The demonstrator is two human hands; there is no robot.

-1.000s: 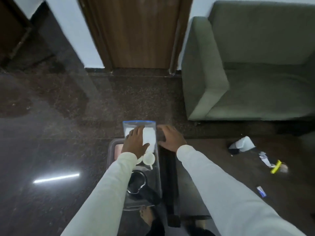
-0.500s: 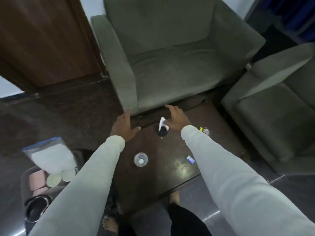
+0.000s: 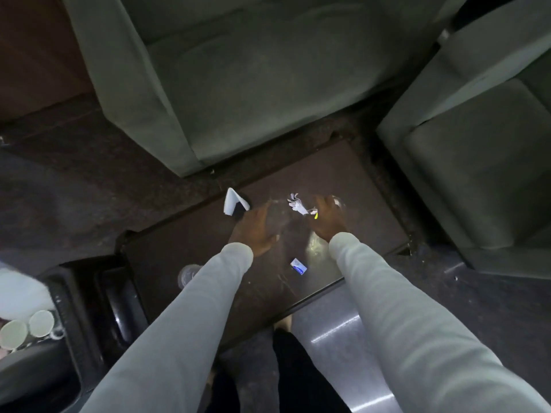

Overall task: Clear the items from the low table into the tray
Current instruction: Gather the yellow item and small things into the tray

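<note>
The dark low table [image 3: 162, 263] carries a folded white paper on a dark object [image 3: 233, 202], a crumpled white wrapper [image 3: 296, 204], a small yellow item [image 3: 315, 215], a blue-and-white packet [image 3: 298, 266] and a clear glass [image 3: 187, 274] half hidden by my left sleeve. My left hand [image 3: 255, 232] hovers open and flat just right of the folded paper. My right hand [image 3: 327, 222] is spread over the table with its fingers beside the yellow item and the wrapper, gripping nothing I can see. The tray [image 3: 64, 305] sits on the floor at the lower left.
In the tray are two white cups [image 3: 41, 322] and a pale bag [image 3: 21, 293]. A green sofa [image 3: 238, 84] stands behind the table and a green armchair [image 3: 483, 162] at its right. My feet are at the table's near edge.
My view has swung from the tray to the table. Both hands left the tray and moved over the table; the right hand went from the folded paper rightward to the yellow item.
</note>
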